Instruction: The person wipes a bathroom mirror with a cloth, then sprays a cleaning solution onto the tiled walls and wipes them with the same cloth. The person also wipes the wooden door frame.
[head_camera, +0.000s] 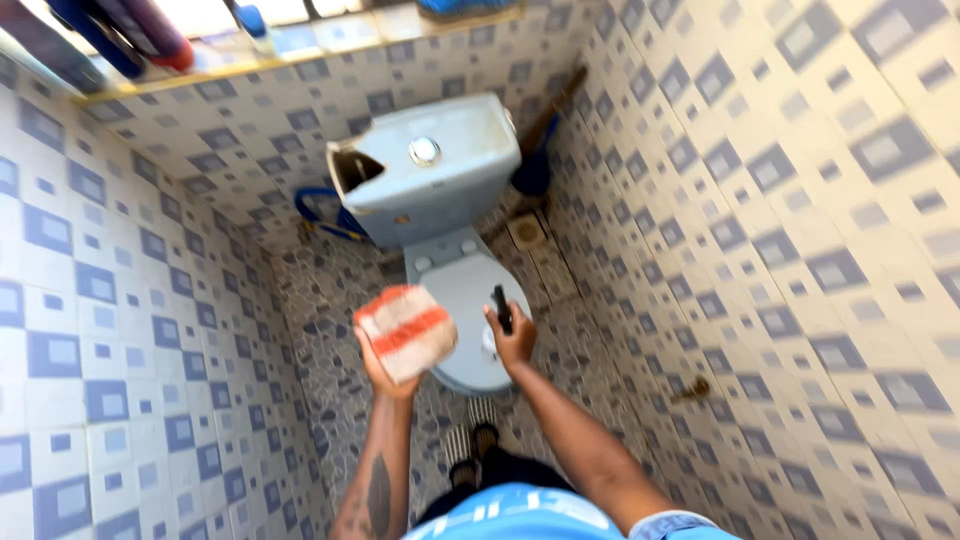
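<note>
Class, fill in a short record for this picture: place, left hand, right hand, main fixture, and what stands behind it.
Place: small tiled toilet room, seen from above
Left hand: holds up an orange-and-white striped cloth
Right hand: grip closed on a small dark object, too blurred to identify
Main fixture: pale blue toilet, lid down
Behind it: cistern, its lid broken at one corner

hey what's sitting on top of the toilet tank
The tank lid carries only a round silver flush button. Its left corner is broken open, showing a dark hollow; what is inside the tank cannot be seen.
</note>
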